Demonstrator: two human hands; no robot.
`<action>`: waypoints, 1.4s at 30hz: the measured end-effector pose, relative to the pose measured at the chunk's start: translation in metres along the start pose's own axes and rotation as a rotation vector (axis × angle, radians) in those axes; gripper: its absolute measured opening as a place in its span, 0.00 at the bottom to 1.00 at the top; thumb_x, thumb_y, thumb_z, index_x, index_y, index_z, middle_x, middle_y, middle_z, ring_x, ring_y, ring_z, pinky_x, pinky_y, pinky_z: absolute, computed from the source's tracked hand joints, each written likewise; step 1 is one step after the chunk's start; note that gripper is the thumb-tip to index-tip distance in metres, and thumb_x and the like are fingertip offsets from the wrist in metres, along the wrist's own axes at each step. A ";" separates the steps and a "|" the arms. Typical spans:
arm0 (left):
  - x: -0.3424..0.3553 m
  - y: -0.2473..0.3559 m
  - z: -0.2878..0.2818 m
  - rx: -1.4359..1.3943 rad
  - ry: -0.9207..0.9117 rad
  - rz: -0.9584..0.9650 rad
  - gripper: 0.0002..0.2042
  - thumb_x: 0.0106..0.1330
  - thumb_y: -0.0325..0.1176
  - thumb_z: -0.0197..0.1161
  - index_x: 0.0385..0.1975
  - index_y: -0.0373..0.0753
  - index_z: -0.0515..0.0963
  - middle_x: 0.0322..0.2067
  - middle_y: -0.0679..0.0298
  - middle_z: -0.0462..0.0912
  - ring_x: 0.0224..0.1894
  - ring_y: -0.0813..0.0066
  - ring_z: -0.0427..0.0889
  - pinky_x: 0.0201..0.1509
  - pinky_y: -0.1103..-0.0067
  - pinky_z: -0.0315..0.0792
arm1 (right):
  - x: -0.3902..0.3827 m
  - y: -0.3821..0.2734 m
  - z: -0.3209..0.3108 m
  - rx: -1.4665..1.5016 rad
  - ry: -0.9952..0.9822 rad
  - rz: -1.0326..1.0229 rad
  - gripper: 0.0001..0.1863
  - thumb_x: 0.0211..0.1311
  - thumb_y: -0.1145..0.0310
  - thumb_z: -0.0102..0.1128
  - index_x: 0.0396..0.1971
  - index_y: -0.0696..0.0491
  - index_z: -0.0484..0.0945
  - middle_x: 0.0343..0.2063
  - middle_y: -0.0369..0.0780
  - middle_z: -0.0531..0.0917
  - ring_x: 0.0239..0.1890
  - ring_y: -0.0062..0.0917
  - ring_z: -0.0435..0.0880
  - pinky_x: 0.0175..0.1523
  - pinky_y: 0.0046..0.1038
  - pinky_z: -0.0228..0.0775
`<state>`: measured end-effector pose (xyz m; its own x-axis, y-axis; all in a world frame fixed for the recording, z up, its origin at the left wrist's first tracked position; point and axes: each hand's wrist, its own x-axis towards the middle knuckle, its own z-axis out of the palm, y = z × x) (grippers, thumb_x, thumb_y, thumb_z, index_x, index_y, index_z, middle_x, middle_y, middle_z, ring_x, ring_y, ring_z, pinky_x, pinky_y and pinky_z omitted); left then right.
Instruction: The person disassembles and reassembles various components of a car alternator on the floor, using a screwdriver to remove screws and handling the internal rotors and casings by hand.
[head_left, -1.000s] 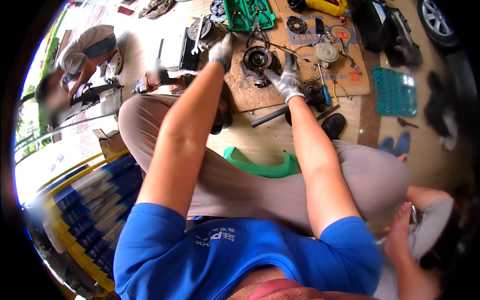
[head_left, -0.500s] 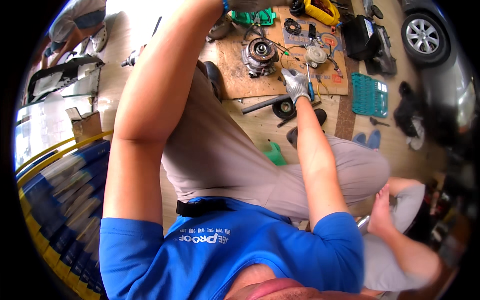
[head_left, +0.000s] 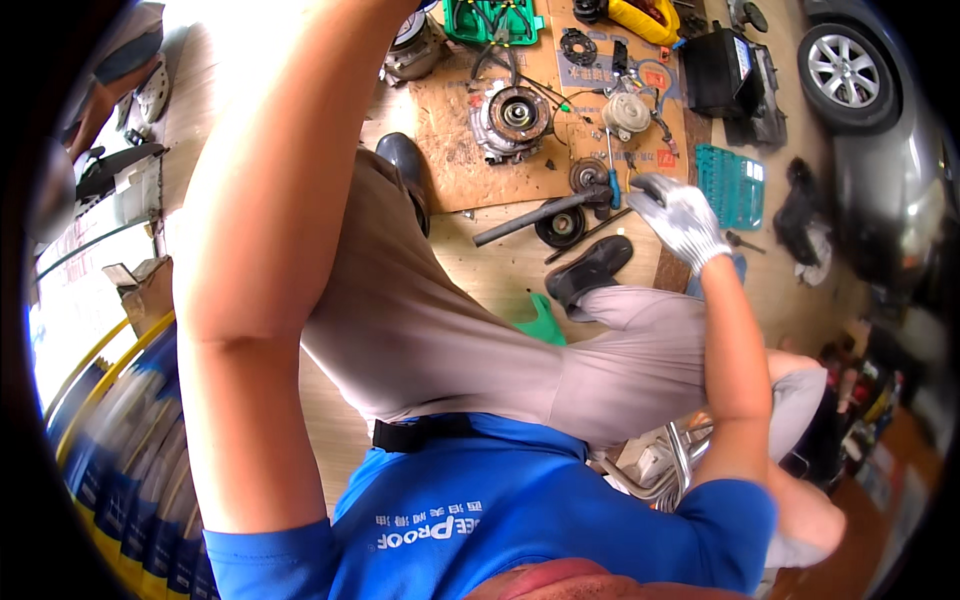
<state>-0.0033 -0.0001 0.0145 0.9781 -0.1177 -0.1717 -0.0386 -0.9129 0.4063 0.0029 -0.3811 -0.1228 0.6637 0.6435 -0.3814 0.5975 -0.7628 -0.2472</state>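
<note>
While the right hand [head_left: 680, 217] hovers nearby, the screwdriver [head_left: 614, 188] lies lengthwise, tip forward.

That right-hand glove [head_left: 690, 225] is pale grey, the screwdriver handle [head_left: 614, 187] blue, the cardboard [head_left: 445, 150] tan with orange and bluish print, the tool case [head_left: 731, 186] over there teal.

Left arm [head_left: 262, 290] outstretched, right fingers [head_left: 655, 187] bent

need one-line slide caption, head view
Pale-gloved right hand near a slim, blue-handled screwdriver; a round, silvery metal assembly sits on flat brown cardboard.
</note>
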 end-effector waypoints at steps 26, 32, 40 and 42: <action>-0.062 -0.082 -0.020 0.403 -0.447 -0.124 0.43 0.73 0.70 0.43 0.69 0.33 0.70 0.67 0.43 0.73 0.71 0.44 0.70 0.73 0.53 0.63 | 0.031 0.034 0.006 0.423 -0.264 0.222 0.32 0.56 0.59 0.73 0.59 0.56 0.77 0.49 0.52 0.84 0.50 0.48 0.84 0.55 0.43 0.77; -0.037 -0.075 0.003 0.228 -0.323 -0.142 0.43 0.73 0.70 0.42 0.71 0.36 0.69 0.69 0.44 0.71 0.71 0.44 0.70 0.73 0.52 0.63 | 0.043 0.038 -0.012 0.597 -0.239 0.178 0.33 0.52 0.62 0.75 0.59 0.58 0.77 0.52 0.53 0.84 0.52 0.50 0.84 0.57 0.43 0.76; -0.045 -0.043 -0.011 0.415 -0.282 -0.109 0.35 0.76 0.57 0.49 0.73 0.36 0.66 0.71 0.46 0.68 0.75 0.48 0.64 0.77 0.54 0.58 | 0.024 0.010 -0.026 0.392 -0.092 -0.074 0.29 0.50 0.66 0.75 0.54 0.54 0.80 0.51 0.50 0.83 0.51 0.46 0.83 0.56 0.42 0.76; -0.043 -0.037 -0.003 0.293 -0.151 -0.008 0.31 0.75 0.51 0.53 0.73 0.39 0.67 0.71 0.50 0.69 0.75 0.52 0.65 0.75 0.57 0.61 | 0.013 0.008 -0.019 0.263 -0.014 -0.263 0.21 0.51 0.61 0.73 0.46 0.50 0.84 0.46 0.47 0.85 0.46 0.43 0.85 0.51 0.42 0.78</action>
<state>-0.0432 0.0402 0.0094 0.9379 -0.1466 -0.3144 -0.1096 -0.9851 0.1324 0.0248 -0.3782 -0.1129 0.4956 0.8201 -0.2859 0.6096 -0.5630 -0.5580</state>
